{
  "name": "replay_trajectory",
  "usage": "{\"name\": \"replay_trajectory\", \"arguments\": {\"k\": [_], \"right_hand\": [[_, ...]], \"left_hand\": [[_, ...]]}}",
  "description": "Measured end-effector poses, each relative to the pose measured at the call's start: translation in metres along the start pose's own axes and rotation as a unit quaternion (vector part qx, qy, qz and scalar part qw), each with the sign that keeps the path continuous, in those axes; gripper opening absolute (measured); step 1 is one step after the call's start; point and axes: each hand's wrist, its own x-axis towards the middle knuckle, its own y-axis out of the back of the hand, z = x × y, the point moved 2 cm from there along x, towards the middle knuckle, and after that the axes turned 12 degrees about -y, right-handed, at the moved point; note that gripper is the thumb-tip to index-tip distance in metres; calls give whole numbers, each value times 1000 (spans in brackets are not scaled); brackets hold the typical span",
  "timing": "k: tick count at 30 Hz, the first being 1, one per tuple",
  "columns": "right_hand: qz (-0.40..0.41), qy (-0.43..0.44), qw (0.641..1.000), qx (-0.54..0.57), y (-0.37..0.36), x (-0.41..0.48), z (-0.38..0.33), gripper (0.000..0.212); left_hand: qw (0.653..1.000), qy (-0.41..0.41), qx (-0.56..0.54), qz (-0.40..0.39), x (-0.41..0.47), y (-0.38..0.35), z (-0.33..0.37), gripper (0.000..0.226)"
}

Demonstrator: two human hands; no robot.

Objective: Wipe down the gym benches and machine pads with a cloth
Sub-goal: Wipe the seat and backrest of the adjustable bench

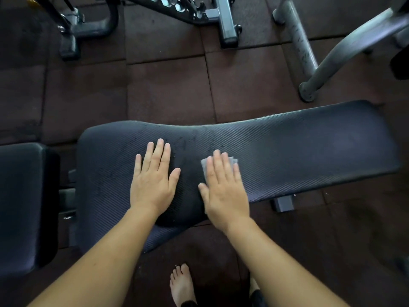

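The step in hand is wiping the long back pad of the gym bench point(309, 151), which runs across the view from 9 o'clock to 3 o'clock. The right hand point(223, 187) lies flat on a small grey cloth point(204, 166), fingers point(218, 165) straight and close together, pressing it onto the ribbed pad near the middle of the view. Only the cloth's corners show, past the fingertips at 12 o'clock and beside the index finger at 9 o'clock. The left hand point(152, 182) rests bare on the pad just at 9 o'clock of the cloth, fingers straight and slightly spread, holding nothing; it seems to steady the bench.

Pale specks and smears mark the pad at 12 o'clock of both hands, so this pad looks only partly done. The next move likely calls for sliding the flat right palm through those marks, then out along the stretch toward 3 o'clock, keeping pressure so the cloth does not bunch on the ribs. A separate seat pad point(20, 207) at 9 o'clock, and any pads on the grey machine frame point(345, 49) at 1 o'clock, appear untouched.
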Motion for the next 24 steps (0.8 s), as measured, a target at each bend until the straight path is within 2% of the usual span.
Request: {"name": "replay_trajectory", "arguments": {"k": [2,3,4,8,12,14,17,20,22,24], "right_hand": [[-12,61,998,2,0,-1,4,67],[-11,65,998,-1,1,4,19,66],[-6,45,999,-6,5,11,38,65],[10,-123,992,-1,28,40,112,68],[37,-229,973,7,33,80,74,73],[31,-193,981,4,27,97,28,73],[5,-47,999,-5,12,101,-45,68],[-39,46,998,-8,12,98,-48,66],[-31,34,998,-33,21,97,-2,67],[-11,-44,998,-31,35,96,57,69]], "left_hand": [[1000,-1,5,2,0,-3,1,73],[1000,1,6,5,-1,-4,1,72],[1000,2,6,8,-1,-5,1,72],[1000,-5,9,19,-2,-7,2,70],[999,-6,10,37,-1,-9,0,70],[999,-7,8,45,0,-10,0,70],[998,-13,4,56,0,-11,-1,70],[999,-13,2,52,-1,-10,-1,69],[999,-11,-4,52,-1,-10,0,70],[999,-8,-7,51,0,-11,0,69]]}}
